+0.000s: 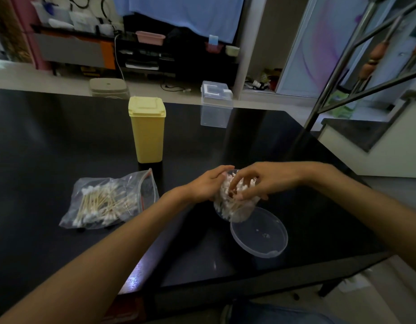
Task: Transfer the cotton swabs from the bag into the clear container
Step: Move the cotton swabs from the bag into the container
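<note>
One zip bag (pixel 113 202) lies at your left on the dark surface (pixel 50 141), many cotton swabs (pixel 104 203) still inside it. Behind it stands one yellow lidded bin (pixel 148 132), with one clear lidded box (pixel 215 104) farther back. Your left hand (pixel 208 184) curls round the side of the one clear container (pixel 235 206), tilted and packed with swabs. Your right hand (pixel 256 182) reaches its curled fingers into the container's mouth among them. One clear lid (pixel 260 232) lies just beside it.
</note>
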